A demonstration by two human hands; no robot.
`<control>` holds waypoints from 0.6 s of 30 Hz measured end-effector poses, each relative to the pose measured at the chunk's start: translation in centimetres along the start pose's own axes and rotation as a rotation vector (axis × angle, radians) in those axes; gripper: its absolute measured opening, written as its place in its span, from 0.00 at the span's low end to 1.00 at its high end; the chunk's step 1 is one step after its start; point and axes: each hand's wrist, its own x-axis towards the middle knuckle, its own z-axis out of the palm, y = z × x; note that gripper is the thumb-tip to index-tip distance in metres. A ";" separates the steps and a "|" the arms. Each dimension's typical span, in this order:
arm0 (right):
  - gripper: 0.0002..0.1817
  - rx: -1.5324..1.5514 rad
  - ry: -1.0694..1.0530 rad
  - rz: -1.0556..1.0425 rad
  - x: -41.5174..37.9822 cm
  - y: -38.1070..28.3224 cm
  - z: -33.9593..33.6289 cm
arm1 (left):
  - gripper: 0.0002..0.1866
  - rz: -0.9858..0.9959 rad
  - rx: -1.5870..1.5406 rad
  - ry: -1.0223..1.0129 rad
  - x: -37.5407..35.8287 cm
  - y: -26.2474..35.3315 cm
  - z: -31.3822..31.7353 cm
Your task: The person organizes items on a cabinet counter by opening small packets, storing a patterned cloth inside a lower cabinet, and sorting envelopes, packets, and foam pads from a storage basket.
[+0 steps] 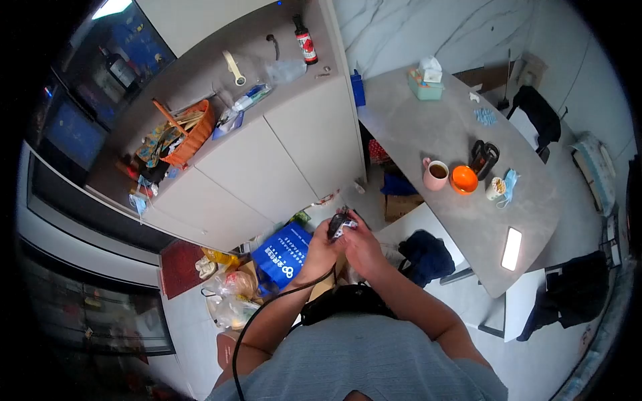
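Note:
In the middle of the head view my two hands meet in front of my body, above the floor. My left hand (322, 251) is closed around a small dark, rounded object (338, 223) with a white patterned part. My right hand (362, 246) is closed against the same object from the other side, its fingers partly hiding it. What the object is I cannot make out. A black cable (257, 313) runs up past my left forearm to my hands. Just beyond my left hand is a blue printed bag (284, 256).
A cabinet (257, 167) at upper left bears an orange basket (192, 137) and a red-labelled bottle (305, 43). On the grey table (468, 224) at right are a pink mug (435, 175), an orange bowl (463, 180) and a tissue box (426, 85). Plastic bags (234, 301) lie at lower left.

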 end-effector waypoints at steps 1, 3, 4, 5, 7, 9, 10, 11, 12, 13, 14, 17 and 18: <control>0.29 0.009 0.014 -0.018 0.3 0.3 -0.1 | 0.22 0.007 0.131 0.008 0.1 0.7 -0.1; 0.27 -0.010 0.029 -0.038 0.1 -1.2 -1.3 | 0.22 0.025 0.235 0.021 0.7 0.4 1.7; 0.25 -0.019 0.021 -0.046 0.5 -1.1 -1.3 | 0.22 0.053 0.321 0.040 1.1 -0.1 1.2; 0.23 -0.038 0.019 -0.054 0.7 -1.4 -1.5 | 0.23 0.081 0.395 0.059 1.5 -0.7 1.1; 0.21 -0.022 0.026 -0.072 0.9 -2.2 -1.2 | 0.24 0.089 0.394 0.039 2.5 0.5 1.4; 0.21 0.056 -0.014 -0.095 1.1 -3.2 -1.5 | 0.25 0.157 0.266 -0.044 3.6 0.2 1.7; 0.21 0.100 -0.005 -0.101 1.5 -3.5 -1.9 | 0.25 0.236 0.234 -0.063 4.4 0.1 2.0; 0.21 0.100 -0.005 -0.106 1.7 -3.7 -2.2 | 0.25 0.239 0.234 -0.066 5.0 -0.1 2.0; 0.20 0.123 0.020 -0.122 1.9 -4.1 -2.1 | 0.24 0.136 0.118 -0.116 5.7 0.5 2.1; 0.20 0.146 0.048 -0.136 2.0 -4.4 -2.2 | 0.23 0.029 0.001 -0.167 6.3 1.0 2.2; 0.20 0.148 0.054 -0.142 2.2 -4.4 -2.8 | 0.21 -0.046 -0.085 -0.216 7.0 1.3 2.2; 0.19 0.158 0.057 -0.203 3.3 -4.4 -3.5 | 0.19 -0.131 -0.115 -0.293 9.0 3.0 2.0; 0.19 0.122 0.042 -0.216 3.5 -5.0 -2.6 | 0.18 -0.183 -0.156 -0.328 10.2 2.3 1.7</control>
